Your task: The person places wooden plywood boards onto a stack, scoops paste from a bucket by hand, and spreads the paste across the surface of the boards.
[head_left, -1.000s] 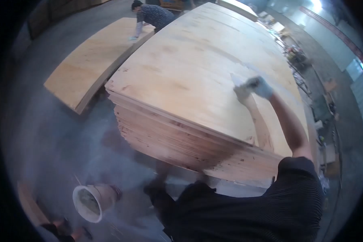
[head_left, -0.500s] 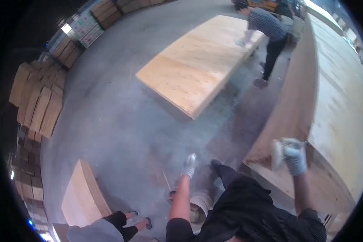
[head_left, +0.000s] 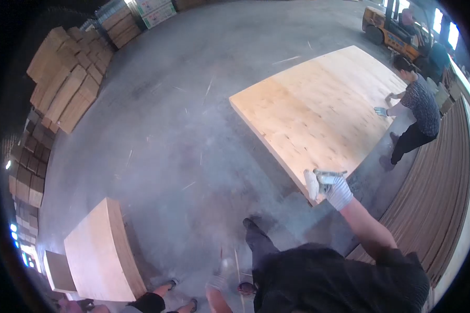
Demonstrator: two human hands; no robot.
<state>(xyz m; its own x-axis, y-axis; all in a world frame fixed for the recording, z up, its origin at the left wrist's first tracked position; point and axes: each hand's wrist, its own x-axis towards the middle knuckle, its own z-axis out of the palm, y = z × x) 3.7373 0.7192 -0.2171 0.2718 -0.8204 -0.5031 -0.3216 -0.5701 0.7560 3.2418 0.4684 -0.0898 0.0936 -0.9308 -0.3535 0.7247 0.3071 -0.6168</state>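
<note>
My right hand, in a whitish glove, is closed on a flat putty-smeared tool. Hand and tool are seen over the near corner of a low plywood stack; whether they touch it is unclear. Low in the view, my left hand, also gloved, is blurred over the floor. Its fingers and anything in them cannot be made out. A thin stick shows just right of it.
A co-worker leans over the low stack's right side, gloved hands on its top. A tall sheet stack stands right. A forklift is at the back right, a smaller stack lower left, and timber piles far left.
The view has swung left, away from the tall stack. My right hand has come off its surface with the tool. My left hand has entered the view and now sits lower, and the bucket has left view.
</note>
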